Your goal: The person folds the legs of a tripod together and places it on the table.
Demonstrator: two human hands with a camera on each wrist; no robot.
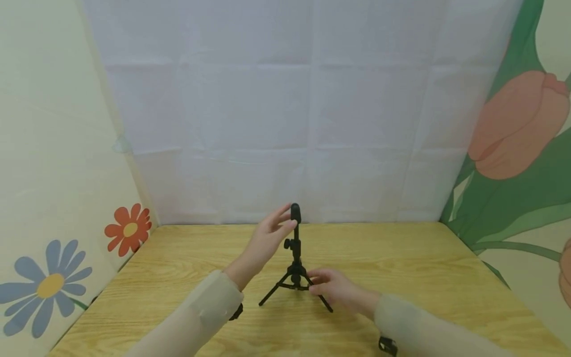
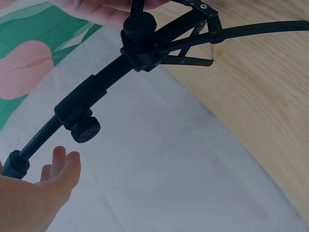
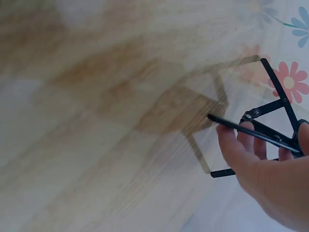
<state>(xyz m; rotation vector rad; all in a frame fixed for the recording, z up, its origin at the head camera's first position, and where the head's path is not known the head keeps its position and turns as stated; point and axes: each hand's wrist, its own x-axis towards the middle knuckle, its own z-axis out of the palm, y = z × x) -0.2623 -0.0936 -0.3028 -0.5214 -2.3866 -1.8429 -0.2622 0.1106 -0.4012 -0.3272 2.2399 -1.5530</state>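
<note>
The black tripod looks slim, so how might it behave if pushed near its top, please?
The black tripod would probably tip rather than slide, since its tall post rises above short, splayed legs. It may be light for its size, as the post and legs are thin. The straight post is probably stiff.

Soft, dim light leaves hazy reflections on the tabletop point(image 3: 72, 169).

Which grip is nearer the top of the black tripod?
Left: the left grip is up at the tripod's top; the right grip is lower, at one leg.
</note>
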